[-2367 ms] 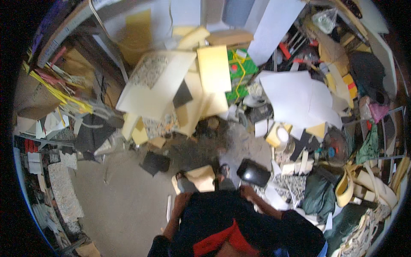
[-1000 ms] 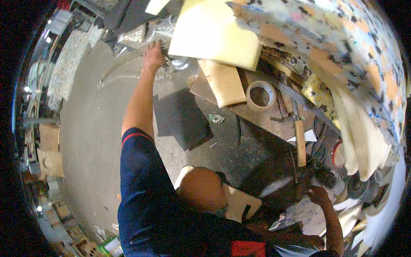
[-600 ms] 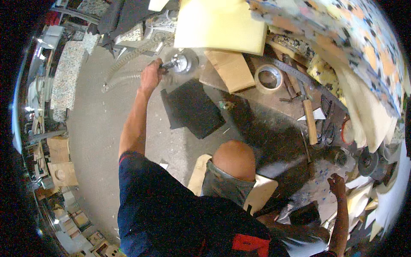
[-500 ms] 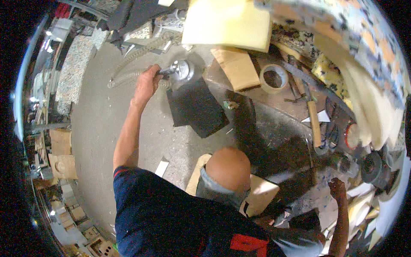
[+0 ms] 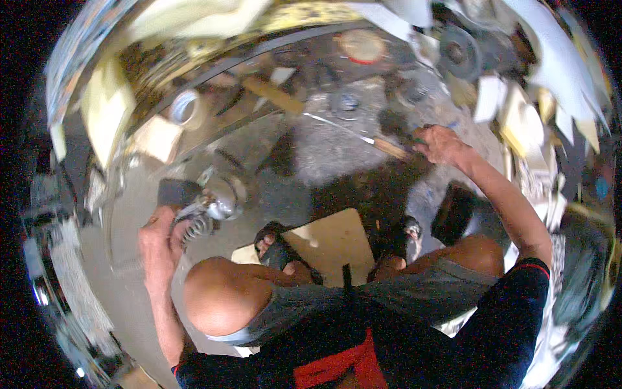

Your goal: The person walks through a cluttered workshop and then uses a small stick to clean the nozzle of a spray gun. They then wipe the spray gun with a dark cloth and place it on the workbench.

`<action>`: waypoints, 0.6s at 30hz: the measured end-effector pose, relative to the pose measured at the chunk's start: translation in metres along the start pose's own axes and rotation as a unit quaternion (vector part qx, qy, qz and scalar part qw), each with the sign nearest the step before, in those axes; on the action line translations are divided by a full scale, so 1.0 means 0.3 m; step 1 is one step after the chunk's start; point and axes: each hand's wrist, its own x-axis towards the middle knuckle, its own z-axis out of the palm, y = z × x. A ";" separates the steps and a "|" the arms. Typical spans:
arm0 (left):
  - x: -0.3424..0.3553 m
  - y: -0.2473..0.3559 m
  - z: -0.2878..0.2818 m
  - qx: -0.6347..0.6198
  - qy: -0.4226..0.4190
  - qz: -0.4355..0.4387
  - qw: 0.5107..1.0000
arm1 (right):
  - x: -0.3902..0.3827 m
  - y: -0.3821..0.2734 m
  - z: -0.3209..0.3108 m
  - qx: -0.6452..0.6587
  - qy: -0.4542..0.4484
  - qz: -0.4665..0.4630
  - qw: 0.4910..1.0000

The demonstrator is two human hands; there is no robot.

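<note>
Head view: left hand (image 5: 157,238) clenched on metal power tool (image 5: 206,211), long axis up-right; right hand (image 5: 440,144) gripping wooden-handled tool (image 5: 389,147).

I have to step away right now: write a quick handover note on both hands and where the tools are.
Left hand: closed on a silvery power tool, held above the floor near the left knee.
Right hand: reaching out to the cluttered floor, on or at the wooden handle of a thin metal tool; grip unclear through blur.
Tape roll lies untouched beyond.
Done: power tool picked up. Left: securing the thin tool.
</note>
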 end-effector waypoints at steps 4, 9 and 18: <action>0.171 0.126 0.198 -0.006 -0.062 0.076 0.995 | -0.157 0.139 0.160 0.123 -0.002 0.109 0.986; 0.349 0.181 0.416 -0.058 -0.096 0.143 0.983 | -0.149 0.128 0.373 0.096 -0.044 0.124 0.987; 0.346 0.231 0.478 -0.038 -0.087 0.144 0.985 | 0.075 -0.020 0.567 0.025 0.147 0.127 0.981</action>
